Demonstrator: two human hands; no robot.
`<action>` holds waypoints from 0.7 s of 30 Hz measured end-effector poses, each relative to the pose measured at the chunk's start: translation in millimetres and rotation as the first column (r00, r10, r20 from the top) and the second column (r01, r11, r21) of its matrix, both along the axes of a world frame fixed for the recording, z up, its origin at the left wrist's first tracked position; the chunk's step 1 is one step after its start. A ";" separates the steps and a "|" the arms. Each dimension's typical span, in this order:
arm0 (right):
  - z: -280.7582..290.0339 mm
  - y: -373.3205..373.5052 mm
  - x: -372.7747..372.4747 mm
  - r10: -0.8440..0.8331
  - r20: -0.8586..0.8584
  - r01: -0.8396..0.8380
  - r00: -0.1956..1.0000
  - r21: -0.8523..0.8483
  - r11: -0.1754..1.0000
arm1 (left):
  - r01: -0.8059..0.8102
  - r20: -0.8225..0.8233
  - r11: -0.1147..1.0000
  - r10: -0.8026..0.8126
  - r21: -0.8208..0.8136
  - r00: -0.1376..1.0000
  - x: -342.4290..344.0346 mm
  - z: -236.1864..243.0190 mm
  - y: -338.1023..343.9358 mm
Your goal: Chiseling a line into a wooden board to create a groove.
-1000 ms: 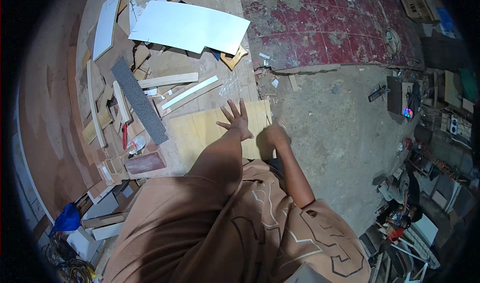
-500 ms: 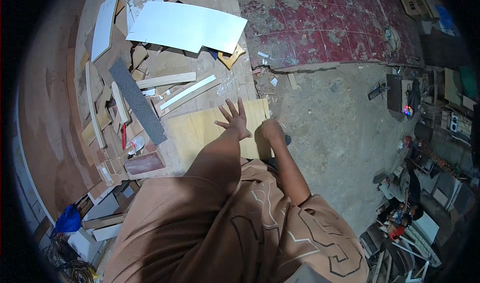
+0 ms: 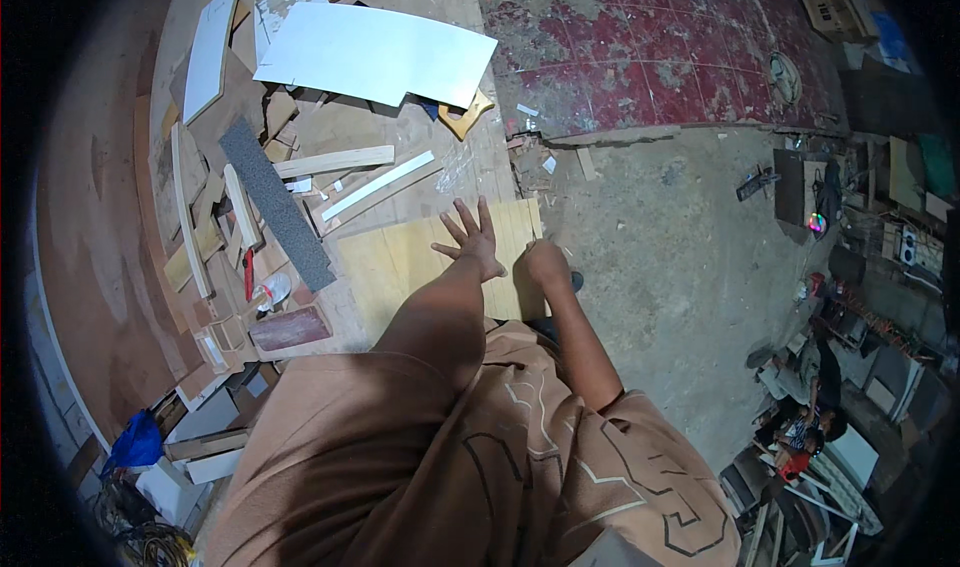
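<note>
A pale yellow sheet of plywood [image 3: 385,267] lies on the worktable in front of me, dark lines running across it. My left hand [image 3: 474,245] rests on it with the fingers spread wide. At the sheet's right edge my right hand [image 3: 547,265] is closed in a fist. Whatever that fist may grip is hidden by the fingers. A thin line runs along the board just above the right hand, close to its edge.
Beyond the plywood lie white-edged strips [image 3: 378,187], a grey speckled strip [image 3: 275,202], a large white panel [image 3: 375,55] and a yellow-handled saw [image 3: 466,119]. A reddish block [image 3: 290,328] sits at left. Concrete floor [image 3: 660,237] drops away at right; people [image 3: 800,437] are in the distance.
</note>
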State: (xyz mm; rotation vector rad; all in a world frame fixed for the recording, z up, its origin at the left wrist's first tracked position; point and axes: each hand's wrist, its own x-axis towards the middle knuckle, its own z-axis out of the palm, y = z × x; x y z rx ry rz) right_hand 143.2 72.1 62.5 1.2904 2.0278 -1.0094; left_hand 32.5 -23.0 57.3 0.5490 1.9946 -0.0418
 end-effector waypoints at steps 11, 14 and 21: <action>8.5 -0.5 -5.5 0.009 0.079 -0.006 0.997 -0.042 0.999 | -0.013 -0.010 1.000 0.013 0.025 1.000 -0.1 -0.9 -5.2; 15.0 -3.1 -3.9 0.031 0.088 -0.026 0.996 -0.061 0.998 | -0.012 -0.011 1.000 0.013 0.020 1.000 1.0 -6.2 -6.8; 46.8 -9.3 12.0 0.143 0.216 -0.114 0.966 -0.142 0.983 | -0.038 -0.020 0.999 0.038 -0.022 0.999 -6.2 1.9 -18.7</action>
